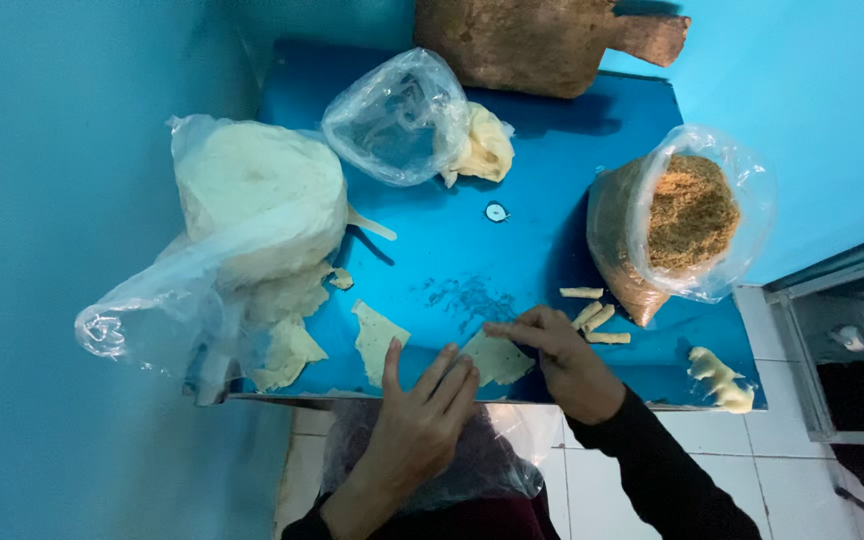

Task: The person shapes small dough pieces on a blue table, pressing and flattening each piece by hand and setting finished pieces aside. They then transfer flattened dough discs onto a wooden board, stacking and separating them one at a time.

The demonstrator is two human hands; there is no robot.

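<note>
My left hand lies flat at the front edge of a blue table, fingertips on the near side of a thin pale pastry sheet. My right hand presses its fingers on the far side of the same sheet. Another cut sheet lies just left of it. Several small rolled pieces sit beside my right hand. A clear bag of brown shredded filling stands open to the right.
A tall stack of round pastry sheets in a plastic bag stands at the left, with torn scraps below it. An empty clear bag, a dough lump and a wooden board are at the back.
</note>
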